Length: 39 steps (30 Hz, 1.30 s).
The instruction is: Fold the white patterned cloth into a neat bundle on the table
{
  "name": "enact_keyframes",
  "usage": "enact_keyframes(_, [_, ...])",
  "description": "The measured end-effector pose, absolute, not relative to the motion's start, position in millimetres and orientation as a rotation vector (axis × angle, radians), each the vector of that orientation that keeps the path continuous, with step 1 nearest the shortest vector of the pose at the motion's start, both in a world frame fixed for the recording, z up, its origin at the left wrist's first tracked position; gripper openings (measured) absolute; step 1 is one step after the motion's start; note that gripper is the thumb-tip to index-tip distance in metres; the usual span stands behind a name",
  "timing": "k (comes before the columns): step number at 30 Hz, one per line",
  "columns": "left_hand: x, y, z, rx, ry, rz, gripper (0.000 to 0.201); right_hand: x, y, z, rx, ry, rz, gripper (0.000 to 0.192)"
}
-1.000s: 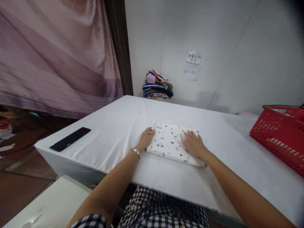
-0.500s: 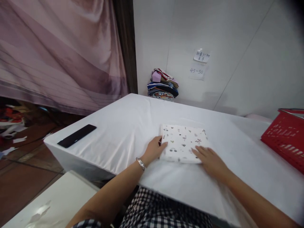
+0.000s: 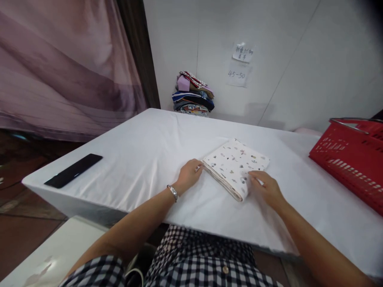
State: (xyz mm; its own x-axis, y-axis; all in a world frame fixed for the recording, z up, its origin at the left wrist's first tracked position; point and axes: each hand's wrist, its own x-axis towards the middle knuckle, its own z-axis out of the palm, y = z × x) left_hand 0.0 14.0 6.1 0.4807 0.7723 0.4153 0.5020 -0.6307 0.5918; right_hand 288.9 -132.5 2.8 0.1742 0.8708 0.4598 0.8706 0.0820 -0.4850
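Note:
A folded white cloth (image 3: 235,161) with small printed motifs lies flat on the white-covered table (image 3: 143,159), turned at an angle. Its layered folded edge faces me and slants down to the right. My left hand (image 3: 189,174) pinches the cloth's left corner between thumb and fingers; a silver bracelet is on that wrist. At the near right edge, my right hand (image 3: 266,186) has its thumb and fingers closed on the cloth. The fingertips' exact grip is partly hidden by the hand.
A black phone-like slab (image 3: 74,170) lies at the table's left. To the right stands a red plastic basket (image 3: 350,159) with a metal handle. A stack of folded clothes (image 3: 194,95) is by the wall at the back, near paper notes (image 3: 239,75). A pink curtain (image 3: 66,71) hangs left.
The cloth has turned from square-on to slanted, its layered edge now showing. My right hand has gone from lying flat on it to gripping its edge. The view has shifted right.

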Motion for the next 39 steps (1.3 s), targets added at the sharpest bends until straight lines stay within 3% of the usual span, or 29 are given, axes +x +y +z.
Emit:
enact_keyframes(8, [19,45,3,2.622,0.732,1.041,0.02,216,-132,18,-1.629,-1.818,-0.02,0.019])
enact_keyframes(39, [20,43,5,2.754,0.477,0.903,0.021,213,-128,13,-1.828,-1.808,0.014,0.023])
